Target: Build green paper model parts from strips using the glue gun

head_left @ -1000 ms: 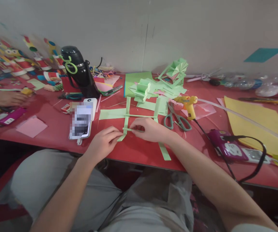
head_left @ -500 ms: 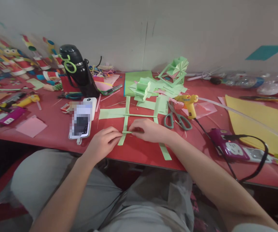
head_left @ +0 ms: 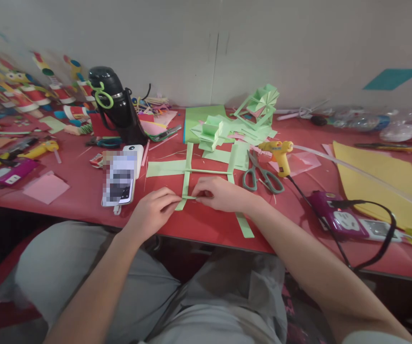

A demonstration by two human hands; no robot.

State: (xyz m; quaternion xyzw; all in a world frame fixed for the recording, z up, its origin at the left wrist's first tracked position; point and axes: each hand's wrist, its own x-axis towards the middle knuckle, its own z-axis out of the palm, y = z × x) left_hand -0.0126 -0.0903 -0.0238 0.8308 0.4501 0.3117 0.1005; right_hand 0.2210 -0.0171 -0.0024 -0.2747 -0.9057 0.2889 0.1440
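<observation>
The bare left hand [head_left: 157, 206] and right hand [head_left: 221, 193] pinch opposite ends of a short, pale-green rolled paper tube [head_left: 189, 197], lying across the lower part of a flat, pale-green paper strip [head_left: 186, 179]. Uneven finger pressure could crease or skew the tube; a tug could drag the strip crooked. The red tabletop [head_left: 206, 222] is crowded with grey-handled scissors [head_left: 258, 165] and a yellow glue gun [head_left: 280, 155], before a plain grey wall [head_left: 163, 43].

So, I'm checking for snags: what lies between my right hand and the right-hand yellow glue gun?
In the head view, scissors lie between your right hand and that yellow glue gun; nearer the hand, a green paper strip runs partly hidden.
</observation>
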